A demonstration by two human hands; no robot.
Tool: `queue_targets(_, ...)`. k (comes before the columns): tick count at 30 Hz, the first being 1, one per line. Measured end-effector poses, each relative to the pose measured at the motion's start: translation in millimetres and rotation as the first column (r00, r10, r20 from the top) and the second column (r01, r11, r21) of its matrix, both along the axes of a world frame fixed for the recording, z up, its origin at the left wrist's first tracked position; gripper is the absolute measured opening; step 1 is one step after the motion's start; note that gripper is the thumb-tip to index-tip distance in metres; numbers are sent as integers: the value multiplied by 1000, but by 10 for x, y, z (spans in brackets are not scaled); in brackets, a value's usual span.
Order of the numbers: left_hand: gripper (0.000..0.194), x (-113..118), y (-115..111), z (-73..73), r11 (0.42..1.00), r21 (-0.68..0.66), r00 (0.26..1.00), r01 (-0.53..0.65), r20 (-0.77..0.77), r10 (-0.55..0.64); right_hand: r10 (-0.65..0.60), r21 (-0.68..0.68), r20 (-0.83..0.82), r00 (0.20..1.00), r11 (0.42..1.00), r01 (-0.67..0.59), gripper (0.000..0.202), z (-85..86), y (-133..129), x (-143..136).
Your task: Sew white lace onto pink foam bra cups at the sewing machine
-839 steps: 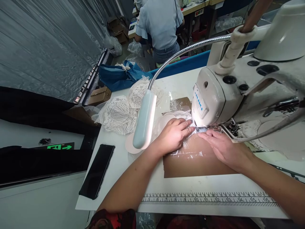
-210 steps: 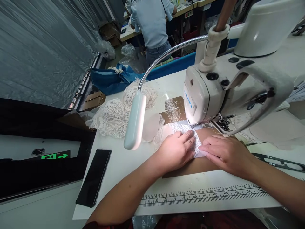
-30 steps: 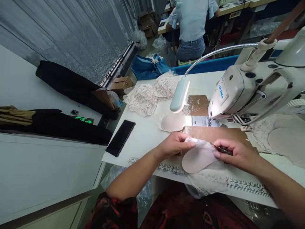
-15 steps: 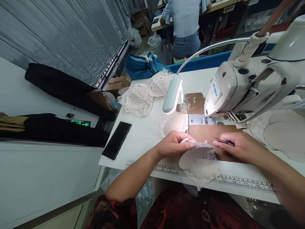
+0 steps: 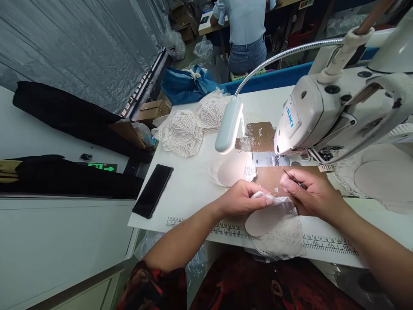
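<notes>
My left hand [image 5: 247, 198] pinches the upper edge of a white lace bra cup [image 5: 277, 234], which hangs over the table's front edge with its smooth pale pad showing. My right hand [image 5: 311, 191] grips small dark thread snips [image 5: 295, 178], their points aimed up and left, just above the lace edge. Close behind my left hand another lace cup [image 5: 232, 168] lies on the table, beside the needle plate [image 5: 264, 159] of the white sewing machine [image 5: 303, 116]. A tiny white scrap [image 5: 276, 189] is on the brown board [image 5: 269, 175].
A lamp [image 5: 229, 125] on a bendy metal neck hangs over the table. Finished-looking lace cups [image 5: 182, 133] lie at the back left, a black phone [image 5: 153, 190] at the left edge. More lace pieces [image 5: 376, 178] rest at right. A person [image 5: 247, 34] sits beyond the table.
My right hand with the snips has moved up and slightly left, away from the lace. The cup in my left hand has shifted a little right and spread out. The view has shifted slightly.
</notes>
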State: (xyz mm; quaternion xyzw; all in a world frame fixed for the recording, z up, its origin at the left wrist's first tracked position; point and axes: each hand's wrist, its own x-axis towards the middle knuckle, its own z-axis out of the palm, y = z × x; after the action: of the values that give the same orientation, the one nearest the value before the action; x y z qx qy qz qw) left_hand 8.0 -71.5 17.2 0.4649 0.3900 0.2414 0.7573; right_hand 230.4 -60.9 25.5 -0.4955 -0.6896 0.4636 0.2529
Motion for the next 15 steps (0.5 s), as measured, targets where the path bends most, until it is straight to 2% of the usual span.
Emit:
queue_targets(3,34,-3,3,5,999,-30,997,-28,65,30,17,-151,-94,995,988,-31,45,-28,-18,136)
queue_targets(5,32,0,5,6,999,-26,995,-48,84,50,48,-195,-49,998,979,-56,48,-40,-23,210)
queue_targets(7,34,7,3,3,996,-30,994,-81,75,83,101,-184,2,995,978,-99,45,-44,-13,247)
queue_targets(10,39,17,-3,-6,993,-44,992,-108,55,110,169,-164,-12,985,972,-169,41,-26,16,219)
queue_targets(15,37,25,8,-36,997,-38,993,-62,102,65,192,-114,-36,981,974,-195,36,22,14,48)
